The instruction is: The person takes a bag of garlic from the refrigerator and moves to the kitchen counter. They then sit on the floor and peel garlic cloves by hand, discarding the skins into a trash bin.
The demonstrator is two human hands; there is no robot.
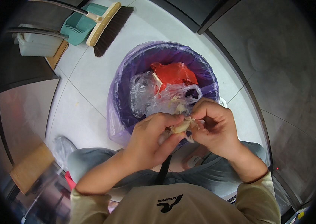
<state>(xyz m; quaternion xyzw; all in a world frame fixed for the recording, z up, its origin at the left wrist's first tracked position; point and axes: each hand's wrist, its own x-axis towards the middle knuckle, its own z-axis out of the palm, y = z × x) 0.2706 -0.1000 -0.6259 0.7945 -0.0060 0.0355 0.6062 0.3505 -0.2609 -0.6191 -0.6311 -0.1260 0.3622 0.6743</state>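
Observation:
Between the thumb and fingers of my left hand [155,134] is a pale garlic bulb or part of one [181,127], with loose papery skin around it. My right hand [215,126] pinches the skin on its right side. Both hands are over the near rim of a round bin [116,112] lined with a purple plastic bag. Inside the bin lie a red plastic bag [174,73], clear plastic bags [141,92] and some pale peelings [179,104].
A broom [104,25] and a green dustpan [79,25] are at the upper left, beside a whitish plastic container [39,42]. Dark cabinet panels [286,70] run along the right. A wooden board [32,168] is at the lower left, near a clear plastic bag [63,151].

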